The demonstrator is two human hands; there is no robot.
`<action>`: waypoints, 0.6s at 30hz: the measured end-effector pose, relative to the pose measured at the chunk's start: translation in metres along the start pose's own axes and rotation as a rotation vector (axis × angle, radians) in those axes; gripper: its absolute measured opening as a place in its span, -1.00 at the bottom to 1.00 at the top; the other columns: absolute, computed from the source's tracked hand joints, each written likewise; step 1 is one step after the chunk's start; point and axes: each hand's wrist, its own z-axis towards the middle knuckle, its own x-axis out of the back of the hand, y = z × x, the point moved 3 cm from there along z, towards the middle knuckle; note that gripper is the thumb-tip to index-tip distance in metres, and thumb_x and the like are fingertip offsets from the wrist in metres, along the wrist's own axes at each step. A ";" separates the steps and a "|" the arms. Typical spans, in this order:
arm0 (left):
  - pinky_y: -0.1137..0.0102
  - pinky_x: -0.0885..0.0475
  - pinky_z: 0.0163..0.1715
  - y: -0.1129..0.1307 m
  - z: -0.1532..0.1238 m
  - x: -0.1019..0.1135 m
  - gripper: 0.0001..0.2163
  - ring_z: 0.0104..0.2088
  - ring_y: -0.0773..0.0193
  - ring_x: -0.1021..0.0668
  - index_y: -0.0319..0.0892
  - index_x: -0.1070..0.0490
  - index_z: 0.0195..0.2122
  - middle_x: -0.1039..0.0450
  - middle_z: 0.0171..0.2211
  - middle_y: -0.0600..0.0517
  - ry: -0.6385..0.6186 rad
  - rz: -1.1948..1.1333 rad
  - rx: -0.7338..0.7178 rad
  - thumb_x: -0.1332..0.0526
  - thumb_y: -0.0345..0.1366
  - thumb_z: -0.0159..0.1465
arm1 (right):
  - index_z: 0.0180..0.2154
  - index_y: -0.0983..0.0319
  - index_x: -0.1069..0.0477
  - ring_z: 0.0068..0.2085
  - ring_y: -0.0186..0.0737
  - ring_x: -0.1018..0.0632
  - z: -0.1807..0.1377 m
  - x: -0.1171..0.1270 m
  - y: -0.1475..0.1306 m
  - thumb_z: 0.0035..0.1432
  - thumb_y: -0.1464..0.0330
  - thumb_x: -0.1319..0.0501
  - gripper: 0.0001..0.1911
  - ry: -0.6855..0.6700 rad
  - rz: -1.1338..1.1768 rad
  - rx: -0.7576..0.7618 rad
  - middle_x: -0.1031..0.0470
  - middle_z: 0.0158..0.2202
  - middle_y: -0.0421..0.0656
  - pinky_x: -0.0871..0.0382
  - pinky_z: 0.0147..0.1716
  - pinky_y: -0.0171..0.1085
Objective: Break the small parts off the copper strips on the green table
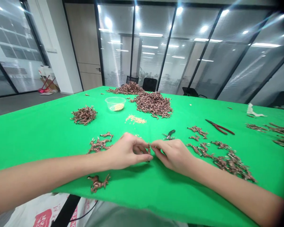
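Note:
Near the middle of the table's front part, my left hand [130, 151] is closed, holding a small copper-brown animal figurine [149, 150] upright between thumb and fingers. My right hand [174, 154] is pinched at the figurine's top end; whatever tiny thing is between its fingertips is too small to make out. Just beyond my right hand lie small pliers with a dark handle [169, 135]. Loose figurines [99, 145] lie beyond my left wrist, partly hidden by it. One horse-like figurine [98, 183] rests near the front edge, below my left forearm.
Brown figurine heaps stand at the left [84, 115] and back [153, 104]. Small gold-coloured pieces [135, 119] lie before a clear plastic bowl [115, 104] holding more. Red-handled pliers [220, 127] and scattered figurines [232, 162] are at the right. Green cloth [49, 132] covers the table.

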 end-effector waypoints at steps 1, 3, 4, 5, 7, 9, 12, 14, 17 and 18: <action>0.42 -0.58 -0.26 0.001 0.000 0.000 -0.64 -0.32 0.20 -0.65 -0.34 -0.57 -0.18 -0.65 -0.30 -0.09 0.000 0.009 0.002 -0.37 -0.10 0.19 | -0.19 0.27 -0.42 -0.48 -0.28 -0.56 0.000 -0.001 0.000 0.40 0.42 -0.02 -0.79 -0.004 0.018 -0.015 -0.61 -0.41 -0.11 -0.22 -0.48 -0.32; 0.41 -0.58 -0.25 0.003 -0.001 0.001 -0.65 -0.31 0.20 -0.66 -0.34 -0.57 -0.15 -0.65 -0.30 -0.09 -0.002 0.039 -0.005 -0.35 -0.12 0.21 | -0.20 0.27 -0.40 -0.50 -0.29 -0.52 0.000 -0.002 0.000 0.40 0.41 -0.01 -0.80 -0.013 0.078 -0.055 -0.58 -0.44 -0.13 -0.19 -0.49 -0.32; 0.42 -0.57 -0.26 0.004 -0.001 0.001 -0.66 -0.31 0.20 -0.66 -0.34 -0.57 -0.14 -0.65 -0.30 -0.09 -0.003 0.061 -0.013 -0.34 -0.13 0.22 | -0.22 0.26 -0.39 -0.52 -0.30 -0.50 0.001 -0.001 -0.002 0.38 0.41 -0.02 -0.81 -0.016 0.129 -0.089 -0.56 -0.46 -0.14 -0.18 -0.50 -0.32; 0.42 -0.57 -0.26 0.004 -0.001 0.001 -0.66 -0.31 0.20 -0.66 -0.34 -0.57 -0.13 -0.65 -0.31 -0.09 -0.007 0.090 -0.021 -0.33 -0.14 0.23 | -0.25 0.25 -0.38 -0.53 -0.31 -0.47 0.002 0.000 -0.003 0.37 0.40 -0.03 -0.82 -0.021 0.202 -0.138 -0.54 -0.48 -0.16 -0.17 -0.50 -0.32; 0.45 -0.56 -0.29 0.005 -0.002 0.001 -0.68 -0.33 0.21 -0.67 -0.34 -0.57 -0.13 -0.65 -0.34 -0.08 -0.009 0.153 -0.045 -0.31 -0.16 0.25 | -0.30 0.24 -0.36 -0.55 -0.33 -0.42 0.004 0.001 -0.006 0.34 0.37 -0.07 -0.84 -0.056 0.420 -0.289 -0.49 -0.52 -0.20 -0.17 -0.52 -0.34; 0.48 -0.53 -0.33 0.006 -0.003 0.001 -0.71 -0.36 0.24 -0.66 -0.32 -0.57 -0.16 -0.65 -0.36 -0.07 -0.001 0.229 -0.074 -0.30 -0.17 0.25 | -0.31 0.24 -0.36 -0.59 -0.36 -0.37 0.006 0.001 -0.009 0.32 0.31 -0.11 -0.83 -0.143 0.713 -0.510 -0.46 -0.55 -0.24 -0.16 -0.57 -0.37; 0.52 -0.51 -0.34 0.007 -0.005 0.000 -0.76 -0.37 0.25 -0.67 -0.27 -0.58 -0.17 -0.65 -0.37 -0.05 0.018 0.352 -0.123 -0.31 -0.20 0.26 | -0.39 0.25 -0.39 -0.70 -0.46 -0.22 0.007 0.001 -0.012 0.24 0.22 -0.21 -0.75 -0.278 1.088 -0.811 -0.43 -0.59 -0.29 -0.01 -0.70 -0.40; 0.52 -0.51 -0.33 0.007 -0.006 0.000 -0.77 -0.34 0.24 -0.68 -0.23 -0.58 -0.15 -0.66 -0.35 -0.04 0.023 0.412 -0.149 -0.31 -0.21 0.26 | -0.51 0.28 -0.39 -0.73 -0.52 -0.15 0.008 0.002 -0.012 0.15 0.22 -0.27 -0.70 -0.338 1.244 -0.919 -0.39 -0.63 -0.30 0.08 -0.72 -0.40; 0.51 -0.51 -0.30 0.007 -0.006 -0.001 -0.79 -0.33 0.24 -0.68 -0.20 -0.58 -0.15 -0.67 -0.32 -0.04 0.015 0.442 -0.162 -0.31 -0.22 0.26 | -0.61 0.29 -0.37 -0.74 -0.54 -0.14 0.009 0.003 -0.010 0.06 0.24 -0.33 -0.66 -0.389 1.360 -0.989 -0.36 -0.67 -0.29 0.13 -0.73 -0.41; 0.51 -0.51 -0.30 0.007 -0.006 -0.001 -0.79 -0.33 0.24 -0.69 -0.21 -0.57 -0.15 -0.67 -0.32 -0.04 0.011 0.439 -0.158 -0.31 -0.22 0.26 | -0.61 0.29 -0.38 -0.74 -0.54 -0.15 0.008 0.003 -0.010 0.06 0.25 -0.32 -0.67 -0.393 1.363 -0.992 -0.37 -0.68 -0.28 0.13 -0.74 -0.41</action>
